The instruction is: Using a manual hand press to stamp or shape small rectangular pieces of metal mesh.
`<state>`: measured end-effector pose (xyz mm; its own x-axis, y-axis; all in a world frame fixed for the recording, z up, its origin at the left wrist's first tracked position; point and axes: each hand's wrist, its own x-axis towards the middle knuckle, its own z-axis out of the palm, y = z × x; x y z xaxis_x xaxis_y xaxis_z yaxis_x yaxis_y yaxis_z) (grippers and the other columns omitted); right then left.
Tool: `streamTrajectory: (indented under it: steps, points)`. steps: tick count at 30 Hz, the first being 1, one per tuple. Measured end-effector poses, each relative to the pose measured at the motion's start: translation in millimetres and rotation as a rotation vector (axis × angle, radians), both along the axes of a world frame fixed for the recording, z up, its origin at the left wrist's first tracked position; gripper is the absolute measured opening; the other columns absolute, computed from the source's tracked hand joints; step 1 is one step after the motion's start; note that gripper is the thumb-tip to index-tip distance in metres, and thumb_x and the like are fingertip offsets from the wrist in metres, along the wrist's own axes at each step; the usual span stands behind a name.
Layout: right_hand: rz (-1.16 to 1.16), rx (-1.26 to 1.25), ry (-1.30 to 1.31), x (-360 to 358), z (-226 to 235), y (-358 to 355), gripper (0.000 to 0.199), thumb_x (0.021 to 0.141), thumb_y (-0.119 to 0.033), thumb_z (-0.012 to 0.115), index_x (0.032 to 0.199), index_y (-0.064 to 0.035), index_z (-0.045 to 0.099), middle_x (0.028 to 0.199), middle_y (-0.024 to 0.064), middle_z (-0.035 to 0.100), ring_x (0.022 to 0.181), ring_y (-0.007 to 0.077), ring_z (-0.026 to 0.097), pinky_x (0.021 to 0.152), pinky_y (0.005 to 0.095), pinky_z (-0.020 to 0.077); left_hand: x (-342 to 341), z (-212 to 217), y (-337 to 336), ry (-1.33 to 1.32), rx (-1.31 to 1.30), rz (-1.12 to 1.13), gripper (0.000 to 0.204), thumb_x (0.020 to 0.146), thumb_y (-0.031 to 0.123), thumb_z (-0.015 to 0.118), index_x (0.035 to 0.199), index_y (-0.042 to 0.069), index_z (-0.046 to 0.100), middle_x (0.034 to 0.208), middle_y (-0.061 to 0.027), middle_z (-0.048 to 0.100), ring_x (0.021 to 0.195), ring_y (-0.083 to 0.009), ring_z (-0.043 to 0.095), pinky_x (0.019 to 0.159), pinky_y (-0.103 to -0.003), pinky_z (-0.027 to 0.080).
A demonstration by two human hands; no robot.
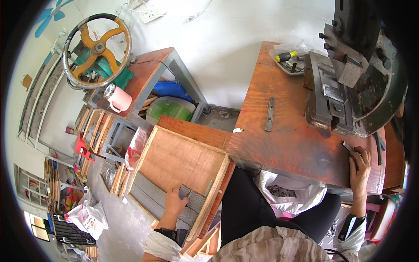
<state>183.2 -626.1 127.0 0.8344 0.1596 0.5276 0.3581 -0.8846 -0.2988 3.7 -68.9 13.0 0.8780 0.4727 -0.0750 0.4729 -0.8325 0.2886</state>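
Note:
My left hand (175, 202) is closed over a shallow wooden tray (179, 150) on my left. Its curled fingers pinch at a small dark grey metal piece (185, 191) on top of rows of ribbed grey metal strips (150, 192) packed along the tray's near side. On the workbench at right, my right hand (360, 168) has its fingertips closed on the end of a small grey metal strip (347, 146), beside the base of a heavy dark press (334, 98). The piece's lower end is hidden by the fingers.
A flat metal bar (270, 114) lies on the wooden workbench (248, 142). Behind it stands a plastic tray (283, 65) with a yellow-black screwdriver (286, 56). Between my legs hangs a white bag (301, 201) of metal bits. A pink flask (118, 98) stands near a yellow-spoked handwheel (99, 48).

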Motion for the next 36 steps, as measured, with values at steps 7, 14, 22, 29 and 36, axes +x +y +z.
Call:
streamTrajectory:
  steps: [7,14,22,29,36]
  points:
    - [-0.071,0.013,-0.012,-6,3,-7,0.021,0.071,0.003,0.062,0.092,-0.0004,0.064,0.104,0.0162,0.058,0.098,0.0341,0.053,0.085,0.0427,0.043,27,-4,27,0.158,-0.13,0.064,0.042,0.059,0.009,0.073,0.099,-0.003,0.066,0.082,-0.0186,0.068,0.08,-0.0344,0.066,0.073,-0.038,0.053]
    - [0.024,0.048,-0.081,-3,8,10,0.021,0.068,-0.001,0.068,0.089,-0.0025,0.065,0.099,0.0134,0.059,0.095,0.0344,0.053,0.083,0.0418,0.0458,132,139,-52,-0.141,-0.824,-0.101,0.031,0.065,0.007,0.071,0.093,-0.006,0.067,0.077,-0.0099,0.067,0.065,-0.015,0.063,0.058,-0.029,0.051]
    - [0.024,0.052,-0.093,-4,7,-2,0.02,0.07,-0.008,0.068,0.09,-0.0047,0.066,0.098,0.0126,0.058,0.096,0.0328,0.053,0.082,0.0425,0.0444,292,256,-284,-0.262,-0.249,-0.6,0.034,0.059,0.027,0.069,0.074,-0.003,0.067,0.07,-0.0213,0.065,0.072,-0.0341,0.065,0.068,-0.04,0.051]
    - [0.029,0.055,-0.074,-6,6,-6,0.021,0.07,-0.011,0.069,0.091,-0.0068,0.067,0.101,0.0111,0.058,0.098,0.0313,0.053,0.08,0.0414,0.0437,322,233,-347,-0.385,-0.241,-0.58,0.033,0.06,0.025,0.07,0.079,-0.003,0.068,0.079,-0.0221,0.066,0.08,-0.0362,0.065,0.075,-0.039,0.052]
    - [0.023,0.066,-0.078,-7,6,-9,0.02,0.071,-0.01,0.069,0.091,-0.0069,0.067,0.103,0.011,0.058,0.099,0.0312,0.052,0.08,0.0412,0.0435,322,216,-355,-0.549,-0.379,-0.553,0.033,0.068,0.03,0.072,0.08,0.0,0.069,0.078,-0.0213,0.066,0.08,-0.0376,0.064,0.072,-0.042,0.05]
